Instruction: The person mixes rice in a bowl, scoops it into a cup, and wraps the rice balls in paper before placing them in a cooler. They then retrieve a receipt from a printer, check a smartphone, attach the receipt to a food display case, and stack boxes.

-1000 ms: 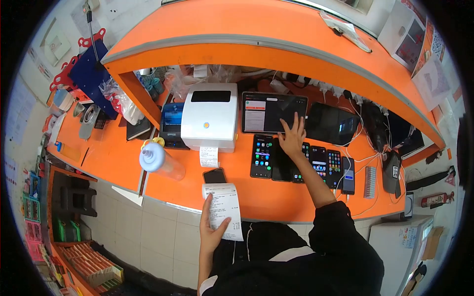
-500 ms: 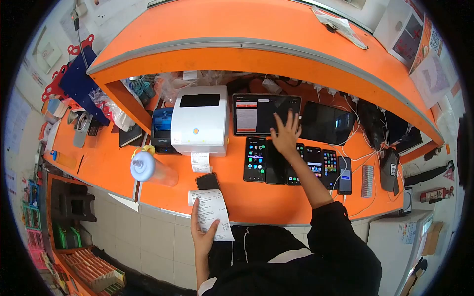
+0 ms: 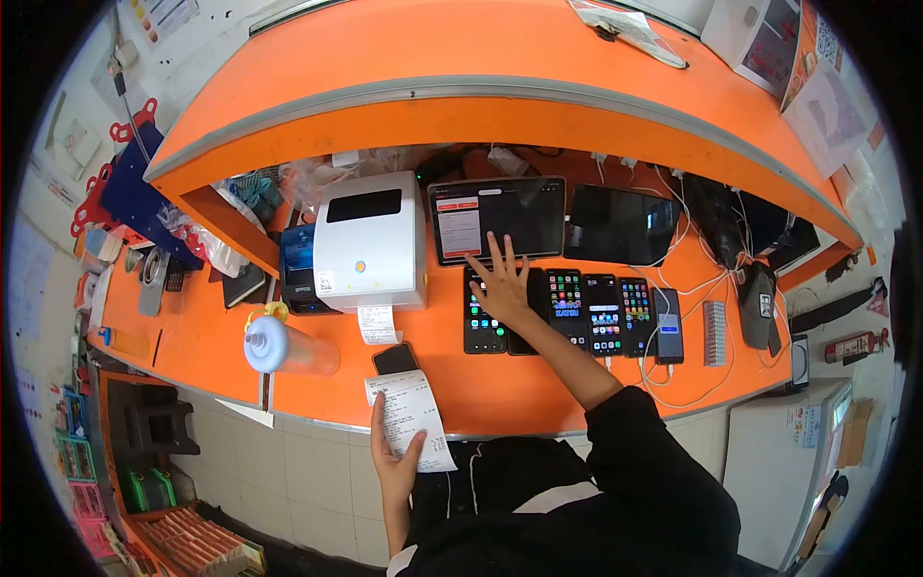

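Observation:
My left hand (image 3: 396, 460) pinches a long printed receipt (image 3: 411, 423) between thumb and fingers at the counter's front edge. Just beyond the receipt lies a dark phone (image 3: 394, 359), its lower part covered by the paper. My right hand (image 3: 502, 279) is spread, fingers pointing away from me, with its fingertips at the lower edge of a lit tablet (image 3: 524, 216). That palm overlaps a row of phones, partly covering a phone with app icons (image 3: 484, 332) on the left. Other lit phones (image 3: 604, 317) stand in line to the right of the hand.
A white label printer (image 3: 370, 245) with a paper strip (image 3: 379, 325) sticking out stands left of the tablet. Nearby is a blue-lidded bottle (image 3: 288, 348). A dark tablet (image 3: 623, 226), white charging cables and a small ribbed block (image 3: 713, 334) lie right. An orange shelf (image 3: 461, 96) overhangs the back.
My right hand has moved left and toward me, from the tablet's right side to its lower edge. The view has shifted slightly. My left hand still grips the receipt.

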`<state>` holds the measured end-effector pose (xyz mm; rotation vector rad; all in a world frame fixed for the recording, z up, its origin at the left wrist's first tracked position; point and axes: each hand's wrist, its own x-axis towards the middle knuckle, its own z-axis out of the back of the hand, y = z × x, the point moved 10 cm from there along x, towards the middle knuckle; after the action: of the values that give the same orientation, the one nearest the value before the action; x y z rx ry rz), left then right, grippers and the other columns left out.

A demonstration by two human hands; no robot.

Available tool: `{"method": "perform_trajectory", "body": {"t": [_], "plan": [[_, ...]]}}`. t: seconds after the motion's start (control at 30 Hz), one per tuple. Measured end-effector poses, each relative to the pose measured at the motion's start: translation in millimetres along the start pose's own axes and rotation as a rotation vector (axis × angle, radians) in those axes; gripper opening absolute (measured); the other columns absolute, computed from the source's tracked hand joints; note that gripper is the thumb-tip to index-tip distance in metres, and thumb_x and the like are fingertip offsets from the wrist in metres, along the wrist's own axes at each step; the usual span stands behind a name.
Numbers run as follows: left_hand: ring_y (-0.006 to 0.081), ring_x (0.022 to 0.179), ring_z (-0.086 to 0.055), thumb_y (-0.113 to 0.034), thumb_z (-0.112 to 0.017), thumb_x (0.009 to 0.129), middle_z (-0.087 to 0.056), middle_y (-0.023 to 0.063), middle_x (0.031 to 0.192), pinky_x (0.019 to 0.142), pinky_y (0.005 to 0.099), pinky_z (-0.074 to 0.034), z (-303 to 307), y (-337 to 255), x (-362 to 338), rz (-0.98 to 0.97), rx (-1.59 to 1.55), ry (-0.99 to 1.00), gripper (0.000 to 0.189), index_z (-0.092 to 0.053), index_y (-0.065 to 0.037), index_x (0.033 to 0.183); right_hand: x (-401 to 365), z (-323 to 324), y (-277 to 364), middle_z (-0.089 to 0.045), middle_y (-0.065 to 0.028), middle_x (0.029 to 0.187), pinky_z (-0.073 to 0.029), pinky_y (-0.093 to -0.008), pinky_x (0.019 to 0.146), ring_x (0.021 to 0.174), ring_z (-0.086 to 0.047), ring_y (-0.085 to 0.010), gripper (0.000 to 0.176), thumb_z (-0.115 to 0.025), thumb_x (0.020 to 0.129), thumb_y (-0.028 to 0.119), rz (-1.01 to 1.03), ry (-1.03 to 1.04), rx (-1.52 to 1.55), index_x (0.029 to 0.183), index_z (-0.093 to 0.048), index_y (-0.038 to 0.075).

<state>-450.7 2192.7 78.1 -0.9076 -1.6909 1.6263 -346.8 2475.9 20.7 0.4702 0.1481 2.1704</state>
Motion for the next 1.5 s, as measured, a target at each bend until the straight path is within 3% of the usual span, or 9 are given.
{"method": "perform_trajectory", "body": {"t": [0.33, 0.43, 0.5, 0.57, 0.67, 0.9, 1.1, 1.27, 1.5], "plan": [[0.0221, 0.114, -0.038, 0.007, -0.059, 0.069, -0.033, 0.0147, 0.129, 0.093, 0.0311, -0.034, 17, -5, -7, -0.026, 0.067, -0.047, 0.071, -0.025, -0.002, 0.131, -12, 8, 14, -0.007, -0.0119, 0.141, -0.014, -0.0591, 0.094, 0.130, -0.002, -0.0340, 0.052, -0.054, 0.078, 0.030, -0.095, 0.033, 0.097, 0.127, -0.038, 0.022], [0.0213, 0.117, -0.036, 0.005, -0.061, 0.069, -0.032, 0.0154, 0.131, 0.095, 0.0312, -0.032, 26, -14, -12, -0.061, 0.111, -0.039, 0.072, -0.025, -0.001, 0.131, -54, 4, 49, -0.045, -0.0152, 0.119, -0.038, -0.0390, 0.081, 0.107, -0.046, -0.0262, 0.033, -0.053, 0.082, 0.025, -0.036, 0.248, 0.331, 0.111, -0.047, 0.010], [0.0215, 0.118, -0.035, 0.006, -0.061, 0.069, -0.031, 0.0155, 0.131, 0.095, 0.0314, -0.032, 37, -20, -17, -0.034, 0.070, -0.077, 0.073, -0.024, -0.001, 0.131, -102, -26, 79, -0.052, -0.0136, 0.109, -0.043, -0.0292, 0.070, 0.089, -0.055, -0.0175, 0.028, -0.050, 0.084, 0.023, -0.114, 0.515, 0.874, 0.106, -0.045, 0.006], [0.0225, 0.117, -0.036, 0.006, -0.060, 0.069, -0.030, 0.0165, 0.131, 0.094, 0.0317, -0.033, 50, -20, -25, -0.042, 0.031, -0.095, 0.078, -0.016, -0.002, 0.134, -136, 9, 145, -0.052, -0.0146, 0.108, -0.044, -0.0263, 0.071, 0.085, -0.055, -0.0145, 0.037, -0.048, 0.086, 0.024, -0.227, 0.636, 1.437, 0.116, -0.040, 0.004], [0.0237, 0.115, -0.038, 0.008, -0.059, 0.069, -0.032, 0.0184, 0.129, 0.093, 0.0323, -0.034, 77, -29, -39, -0.078, 0.012, -0.130, 0.088, -0.003, -0.005, 0.136, -160, 45, 220, -0.050, -0.0149, 0.108, -0.041, -0.0287, 0.081, 0.093, -0.052, -0.0158, 0.048, -0.048, 0.085, 0.022, -0.219, 0.661, 1.726, 0.126, -0.030, 0.004], [0.0254, 0.113, -0.041, 0.009, -0.058, 0.070, -0.036, 0.0204, 0.124, 0.092, 0.0339, -0.035, 204, -46, -119, -0.117, -0.145, -0.294, 0.102, 0.022, -0.012, 0.131, -176, 24, 399, -0.042, -0.0103, 0.120, -0.032, -0.0282, 0.092, 0.110, -0.039, -0.0163, 0.044, -0.050, 0.081, 0.004, 0.087, 0.852, 1.660, 0.123, -0.037, -0.002], [0.0312, 0.114, -0.041, -0.013, -0.062, 0.077, -0.036, 0.0229, 0.127, 0.094, 0.0361, -0.033, 385, -38, -252, 0.014, 0.278, -0.587, 0.093, 0.012, -0.005, 0.133, -266, -11, 620, -0.055, -0.0074, 0.097, -0.042, -0.0226, 0.077, 0.088, -0.052, -0.0117, 0.027, -0.054, 0.078, -0.002, 0.218, 1.055, 1.643, 0.104, -0.053, -0.004], [0.0318, 0.108, -0.048, -0.010, -0.060, 0.078, -0.045, 0.0239, 0.118, 0.091, 0.0366, -0.036, 498, -28, -356, 0.141, 0.131, -0.818, 0.089, 0.009, -0.007, 0.134, -339, -13, 772, -0.055, -0.0047, 0.094, -0.041, -0.0197, 0.072, 0.083, -0.051, -0.0093, 0.029, -0.055, 0.076, -0.004, 0.308, 1.106, 1.633, 0.105, -0.053, -0.003], [0.0240, 0.103, -0.051, -0.007, -0.065, 0.074, -0.047, 0.0231, 0.114, 0.090, 0.0313, -0.036, 634, 6, -454, 0.155, 0.128, -1.091, 0.097, 0.014, -0.001, 0.130, -460, -74, 945, -0.052, -0.0072, 0.103, -0.040, -0.0213, 0.079, 0.092, -0.050, -0.0113, 0.039, -0.055, 0.072, -0.009, 0.615, 1.543, 1.374, 0.110, -0.050, 0.000]]}}
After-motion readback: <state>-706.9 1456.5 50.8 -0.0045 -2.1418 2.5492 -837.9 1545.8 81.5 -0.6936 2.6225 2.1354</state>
